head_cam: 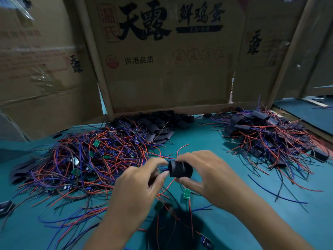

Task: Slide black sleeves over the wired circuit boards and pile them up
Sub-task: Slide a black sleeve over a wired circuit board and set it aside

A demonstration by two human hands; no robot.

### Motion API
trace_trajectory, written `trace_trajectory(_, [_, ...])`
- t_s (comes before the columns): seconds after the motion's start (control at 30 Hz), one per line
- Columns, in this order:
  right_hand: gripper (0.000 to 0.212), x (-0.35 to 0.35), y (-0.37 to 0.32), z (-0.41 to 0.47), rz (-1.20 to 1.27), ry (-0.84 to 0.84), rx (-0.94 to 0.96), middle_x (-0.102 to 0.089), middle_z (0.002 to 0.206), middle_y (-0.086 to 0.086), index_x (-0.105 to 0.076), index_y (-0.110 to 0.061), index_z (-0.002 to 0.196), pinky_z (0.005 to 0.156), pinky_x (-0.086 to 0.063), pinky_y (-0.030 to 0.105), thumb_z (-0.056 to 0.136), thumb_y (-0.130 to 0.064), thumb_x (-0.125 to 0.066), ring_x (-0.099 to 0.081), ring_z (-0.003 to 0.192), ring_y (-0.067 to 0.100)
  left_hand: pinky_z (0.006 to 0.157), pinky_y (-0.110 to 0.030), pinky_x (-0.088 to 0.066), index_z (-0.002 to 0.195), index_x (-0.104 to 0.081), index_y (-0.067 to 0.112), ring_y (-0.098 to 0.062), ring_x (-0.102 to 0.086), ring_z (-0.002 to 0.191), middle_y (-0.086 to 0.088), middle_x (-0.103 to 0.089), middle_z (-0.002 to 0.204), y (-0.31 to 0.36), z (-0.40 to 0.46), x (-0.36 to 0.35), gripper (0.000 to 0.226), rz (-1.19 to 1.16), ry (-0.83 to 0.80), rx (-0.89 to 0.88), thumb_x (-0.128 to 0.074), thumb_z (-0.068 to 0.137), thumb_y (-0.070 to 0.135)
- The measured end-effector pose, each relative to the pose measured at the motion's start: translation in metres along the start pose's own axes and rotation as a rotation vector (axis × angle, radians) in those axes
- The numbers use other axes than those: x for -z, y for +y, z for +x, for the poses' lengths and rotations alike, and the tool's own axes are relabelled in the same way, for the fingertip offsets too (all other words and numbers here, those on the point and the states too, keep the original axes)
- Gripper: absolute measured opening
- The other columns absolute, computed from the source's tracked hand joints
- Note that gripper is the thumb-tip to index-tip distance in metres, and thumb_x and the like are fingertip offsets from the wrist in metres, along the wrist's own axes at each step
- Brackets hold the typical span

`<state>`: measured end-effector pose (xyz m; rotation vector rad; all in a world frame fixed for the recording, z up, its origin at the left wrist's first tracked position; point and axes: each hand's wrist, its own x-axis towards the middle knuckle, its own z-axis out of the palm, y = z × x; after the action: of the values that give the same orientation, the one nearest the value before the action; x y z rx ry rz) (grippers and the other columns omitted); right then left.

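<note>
My right hand (210, 175) pinches a black sleeve (180, 169) between thumb and fingers, held above the teal table (207, 141). My left hand (138, 184) pinches something at the sleeve's left opening, with red and blue wires running out there; the board itself is hidden by my fingers. A green circuit board (186, 193) with wires hangs just below my hands. A tangle of bare wired boards (86, 159) lies at the left. Loose black sleeves (158, 125) are heaped at the back centre. Sleeved boards (266, 134) are piled at the right.
Cardboard panels (162, 60) stand as a wall along the table's far edge. Stray red and blue wires (270, 192) trail over the table at the right front. Another green board (158, 205) lies near my left wrist. A dark object (5, 208) sits at the left edge.
</note>
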<state>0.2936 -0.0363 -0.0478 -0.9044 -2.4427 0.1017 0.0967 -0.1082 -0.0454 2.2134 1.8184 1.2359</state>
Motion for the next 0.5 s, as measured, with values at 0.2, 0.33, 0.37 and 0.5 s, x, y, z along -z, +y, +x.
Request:
trace_trajectory(0.2, [0.031,-0.014,0.004,0.002,0.229,-0.069,-0.037,-0.058,0.108,-0.009,-0.054,-0.022,0.119,0.085,-0.039,0.017,0.092,-0.032,-0.064,-0.048,0.093,0.005,0.066,-0.012,-0.039,0.108,-0.049,0.034,0.004,-0.058,0.074,0.022,-0.066,0.089,-0.015,0.004,0.004,0.030,-0.240,-0.249,0.184,-0.070,0.087,0.038])
trace_trajectory(0.33, [0.026,-0.013,0.014,0.002,0.230,-0.048,-0.067,-0.057,0.101,-0.012,-0.055,-0.023,0.114,0.080,-0.036,0.010,0.092,-0.033,-0.066,-0.045,0.086,0.000,0.088,-0.009,-0.040,0.110,-0.051,0.040,0.008,-0.054,0.107,0.028,-0.058,0.110,-0.049,0.005,0.026,0.042,-0.071,-0.628,0.223,-0.079,0.079,0.044])
trace_trajectory(0.37, [0.025,-0.013,0.016,0.002,0.228,-0.050,-0.074,-0.057,0.100,-0.013,-0.055,-0.024,0.113,0.080,-0.036,0.011,0.092,-0.034,-0.065,-0.046,0.086,0.000,0.086,-0.012,-0.043,0.107,-0.054,0.037,0.005,-0.057,0.103,0.023,-0.061,0.106,-0.055,0.005,0.028,0.036,-0.049,-0.641,0.231,-0.079,0.081,0.041])
trace_trajectory(0.5, [0.023,-0.014,0.022,0.002,0.218,-0.068,-0.093,-0.056,0.098,-0.016,-0.054,-0.029,0.111,0.078,-0.036,0.009,0.092,-0.035,-0.065,-0.047,0.087,-0.003,0.082,-0.025,-0.051,0.098,-0.060,0.029,-0.004,-0.064,0.086,0.011,-0.068,0.094,-0.062,0.006,0.016,0.023,-0.139,-0.586,0.256,-0.078,0.084,0.032])
